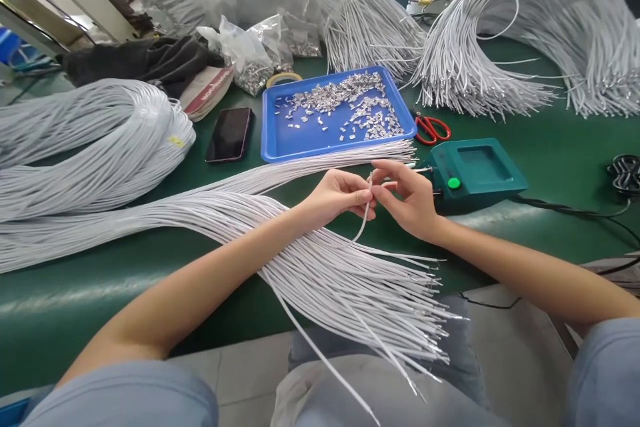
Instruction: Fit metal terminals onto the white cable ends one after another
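My left hand (343, 199) pinches a single white wire (364, 221) near its end, which points up. Close against it on the right, my right hand (406, 199) has its thumb and fingers at the wire's tip; whatever small piece lies between them is too small to make out. Under my left forearm a bundle of white wires (320, 273) fans out over the table's front edge. Just behind my hands is a blue tray (295, 140) with many small metal terminals (325, 99). A green device (480, 173) with a round button stands right of my right hand.
Red-handled scissors (433, 130) lie right of the tray, a black phone (229, 135) left of it. Bagged metal parts (253, 70) and a tape roll (283, 78) are behind. Coiled wire bundles (95, 140) lie left, another (530, 20) back right. A black cable (565, 208) runs right.
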{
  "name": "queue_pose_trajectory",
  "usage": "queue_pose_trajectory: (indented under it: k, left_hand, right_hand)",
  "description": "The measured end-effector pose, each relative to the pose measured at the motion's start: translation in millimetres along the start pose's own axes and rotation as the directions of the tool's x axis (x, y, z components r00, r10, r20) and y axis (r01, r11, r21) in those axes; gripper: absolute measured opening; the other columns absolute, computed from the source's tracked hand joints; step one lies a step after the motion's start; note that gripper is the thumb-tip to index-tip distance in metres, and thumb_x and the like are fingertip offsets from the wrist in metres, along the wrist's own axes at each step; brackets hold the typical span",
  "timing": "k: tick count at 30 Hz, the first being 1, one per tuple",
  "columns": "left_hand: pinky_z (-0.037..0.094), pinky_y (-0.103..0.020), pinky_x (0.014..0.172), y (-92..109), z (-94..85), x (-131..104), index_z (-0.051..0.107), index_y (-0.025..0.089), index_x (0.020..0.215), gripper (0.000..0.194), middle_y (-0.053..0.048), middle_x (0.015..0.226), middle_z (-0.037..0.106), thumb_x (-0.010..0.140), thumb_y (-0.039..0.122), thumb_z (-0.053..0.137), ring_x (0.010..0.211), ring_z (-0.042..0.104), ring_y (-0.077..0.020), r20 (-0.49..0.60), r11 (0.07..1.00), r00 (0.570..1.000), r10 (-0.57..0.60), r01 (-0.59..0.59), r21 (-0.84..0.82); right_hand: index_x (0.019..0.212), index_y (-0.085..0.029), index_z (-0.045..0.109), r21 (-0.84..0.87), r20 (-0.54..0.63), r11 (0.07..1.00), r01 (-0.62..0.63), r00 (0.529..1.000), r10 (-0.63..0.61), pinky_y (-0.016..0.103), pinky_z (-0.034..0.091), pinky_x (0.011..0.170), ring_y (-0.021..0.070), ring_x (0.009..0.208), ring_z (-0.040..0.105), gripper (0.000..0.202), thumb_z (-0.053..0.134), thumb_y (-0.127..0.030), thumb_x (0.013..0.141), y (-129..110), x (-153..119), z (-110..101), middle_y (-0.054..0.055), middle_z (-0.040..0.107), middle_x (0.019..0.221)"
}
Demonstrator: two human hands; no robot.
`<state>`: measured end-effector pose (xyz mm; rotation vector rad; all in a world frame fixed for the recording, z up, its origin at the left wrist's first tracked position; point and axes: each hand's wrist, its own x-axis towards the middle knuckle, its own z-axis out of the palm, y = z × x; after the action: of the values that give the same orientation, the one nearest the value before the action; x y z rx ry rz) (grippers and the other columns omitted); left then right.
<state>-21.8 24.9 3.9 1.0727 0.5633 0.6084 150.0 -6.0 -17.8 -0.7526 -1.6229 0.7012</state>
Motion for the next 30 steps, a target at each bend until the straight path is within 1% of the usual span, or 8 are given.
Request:
queue_pose_trajectory:
  k: [3, 6, 10, 13, 17, 22, 26, 30]
  left_hand:
    - [0.059, -0.021, 0.056, 0, -0.3, 0, 0.073, 0.007, 0.075, 0.030, -0.004, 0.066, 0.070, 0.068, 0.034, 0.085, 0.058, 0.070, -0.0137, 0.000, 1.000, 1.000, -0.002, 0.002, 0.003]
    - [0.059, -0.021, 0.057, -1, -0.1, 0, 0.072, 0.007, 0.074, 0.032, -0.005, 0.066, 0.071, 0.067, 0.035, 0.085, 0.058, 0.070, -0.0140, -0.013, 1.000, 1.000, -0.008, 0.009, 0.018]
    - [0.059, -0.021, 0.057, -1, 0.5, 0, 0.072, 0.007, 0.075, 0.033, -0.005, 0.066, 0.071, 0.065, 0.035, 0.086, 0.059, 0.070, -0.0144, -0.043, 1.000, 0.999, -0.020, 0.021, 0.013]
    - [0.059, -0.021, 0.057, -1, 0.4, 1, 0.072, 0.007, 0.075, 0.031, -0.004, 0.067, 0.071, 0.066, 0.034, 0.086, 0.058, 0.070, -0.0141, -0.043, 1.000, 0.999, -0.011, 0.010, -0.005]
    - [0.060, -0.021, 0.057, -2, 0.8, 1, 0.072, 0.008, 0.073, 0.029, -0.004, 0.066, 0.070, 0.066, 0.032, 0.086, 0.057, 0.070, -0.0138, -0.043, 1.000, 0.999, 0.006, -0.006, -0.011]
    - [0.059, -0.021, 0.055, -2, 1.7, 1, 0.072, 0.008, 0.075, 0.031, -0.004, 0.065, 0.070, 0.065, 0.034, 0.087, 0.056, 0.070, -0.0136, -0.065, 1.000, 0.998, -0.017, 0.017, 0.003]
    - [0.059, -0.021, 0.056, -1, 1.6, 1, 0.072, 0.008, 0.072, 0.031, -0.003, 0.064, 0.069, 0.065, 0.033, 0.087, 0.057, 0.069, -0.0133, -0.053, 0.999, 0.999, -0.012, 0.014, 0.038]
    - [0.059, -0.020, 0.055, -1, 1.8, 1, 0.073, 0.009, 0.073, 0.028, -0.002, 0.064, 0.069, 0.066, 0.032, 0.087, 0.056, 0.069, -0.0121, -0.058, 0.999, 0.998, -0.011, 0.013, 0.041]
  right_hand:
    - [0.115, -0.024, 0.063, 0.043, 0.002, 0.998, -0.037, 0.999, 0.037, 0.020, 0.060, 0.063, 0.0099, 0.079, 0.066, 0.032, 0.062, -0.014, 0.085, -1, 0, 0, 0.000, 0.066, 0.087]
    - [0.107, -0.023, 0.066, 0.041, 0.015, 0.998, -0.037, 0.999, 0.036, 0.020, 0.059, 0.062, 0.0101, 0.080, 0.065, 0.025, 0.062, -0.013, 0.085, -2, 0, 0, 0.001, 0.066, 0.088]
    - [0.103, -0.022, 0.067, 0.029, -0.022, 0.998, -0.063, 0.998, 0.064, 0.022, 0.060, 0.061, 0.0111, 0.079, 0.066, 0.019, 0.063, -0.015, 0.085, -2, -1, 1, 0.002, 0.067, 0.088]
    - [0.095, -0.021, 0.067, 0.043, -0.047, 0.995, -0.089, 0.995, 0.091, 0.022, 0.060, 0.063, 0.0108, 0.077, 0.067, 0.013, 0.065, -0.017, 0.083, -3, -1, 2, 0.001, 0.069, 0.085]
    - [0.085, -0.020, 0.064, 0.070, -0.061, 0.984, -0.162, 0.984, 0.166, 0.024, 0.060, 0.063, 0.0114, 0.074, 0.067, 0.004, 0.066, -0.021, 0.082, -7, 2, 1, 0.001, 0.068, 0.080]
    - [0.088, -0.019, 0.063, 0.180, -0.042, 0.948, -0.263, 0.961, 0.275, 0.025, 0.060, 0.063, 0.0105, 0.073, 0.066, 0.008, 0.060, -0.025, 0.084, -10, 8, -4, 0.002, 0.068, 0.084]
    - [0.098, -0.020, 0.064, 0.250, -0.017, 0.928, -0.276, 0.957, 0.289, 0.022, 0.059, 0.061, 0.0114, 0.079, 0.067, 0.018, 0.063, -0.022, 0.080, -8, 10, -6, 0.001, 0.069, 0.086]
    - [0.098, -0.020, 0.065, 0.265, -0.010, 0.924, -0.277, 0.957, 0.289, 0.022, 0.058, 0.060, 0.0104, 0.075, 0.067, 0.020, 0.066, -0.020, 0.077, -8, 11, -6, -0.001, 0.068, 0.081]
